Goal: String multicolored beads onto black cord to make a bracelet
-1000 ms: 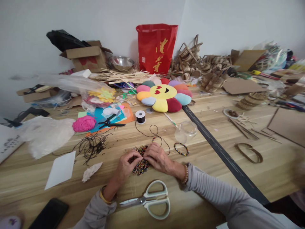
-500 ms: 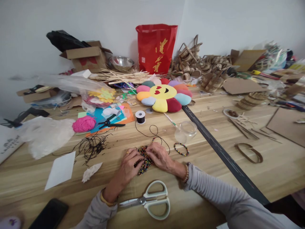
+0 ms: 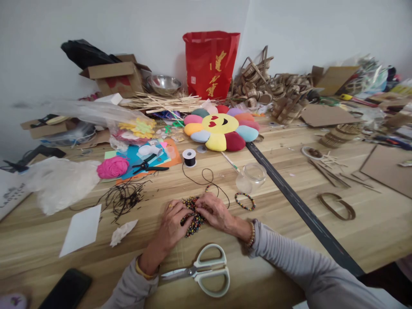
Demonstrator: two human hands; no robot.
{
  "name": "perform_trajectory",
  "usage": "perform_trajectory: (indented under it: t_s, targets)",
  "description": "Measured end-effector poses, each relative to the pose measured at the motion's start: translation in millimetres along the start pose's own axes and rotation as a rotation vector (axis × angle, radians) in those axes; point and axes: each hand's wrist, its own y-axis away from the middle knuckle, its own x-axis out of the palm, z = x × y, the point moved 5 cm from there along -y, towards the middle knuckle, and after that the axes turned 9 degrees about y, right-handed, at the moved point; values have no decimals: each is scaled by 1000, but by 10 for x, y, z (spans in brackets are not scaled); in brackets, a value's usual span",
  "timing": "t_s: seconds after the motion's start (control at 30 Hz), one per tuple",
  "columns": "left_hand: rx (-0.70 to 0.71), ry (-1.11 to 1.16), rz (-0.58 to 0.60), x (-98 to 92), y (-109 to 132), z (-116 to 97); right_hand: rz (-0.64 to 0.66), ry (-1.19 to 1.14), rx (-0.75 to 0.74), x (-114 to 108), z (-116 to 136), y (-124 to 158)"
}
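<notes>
A pile of small multicoloured beads [image 3: 195, 225] lies on the wooden table between my hands. My left hand [image 3: 175, 221] is at the pile's left side, its fingers curled round some beads. On the right side, my right hand [image 3: 216, 211] has thumb and fingers pinched together over the beads; what is between them is too small to make out. A black cord [image 3: 206, 171] runs from a white-rimmed spool [image 3: 189, 157] and carries a few beads [image 3: 207, 188] just behind my right hand. A finished-looking beaded ring [image 3: 245, 201] lies to the right.
White-handled scissors [image 3: 212, 270] lie in front of my hands. A clear jar [image 3: 251, 178] stands behind the beaded ring. Black cord pieces [image 3: 124, 199], white paper [image 3: 80, 231] and a phone [image 3: 67, 289] are at left. A flower cushion [image 3: 222, 128] lies behind the spool.
The fingers of my right hand have shifted slightly to the left over the beads. My left hand has barely moved.
</notes>
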Motion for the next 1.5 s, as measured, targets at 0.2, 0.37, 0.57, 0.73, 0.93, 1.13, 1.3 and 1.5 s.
perform_trajectory:
  t_s: [0.2,0.37,0.57,0.73,0.93,1.13,1.3,1.5]
  targets:
    - [-10,-36,0,32,11,18,43,-22,13,39,-25,13]
    - [-13,-22,-22,31,10,15,48,3,-23,44,-19,4]
    - [-21,86,-112,-13,-2,33,38,25,-23,4,11,-17]
    - [-167,326,-221,-60,18,168,44,54,-42,-4,31,-18]
    - [-436,647,-212,-53,46,287,93,78,-87,51,-2,11]
    - [-591,865,-200,8,71,363,95,92,-100,26,37,-4]
    - [-619,904,-207,14,73,357,84,117,-144,8,91,-9]
    - [-606,862,-175,3,59,341,83,146,-169,21,93,4]
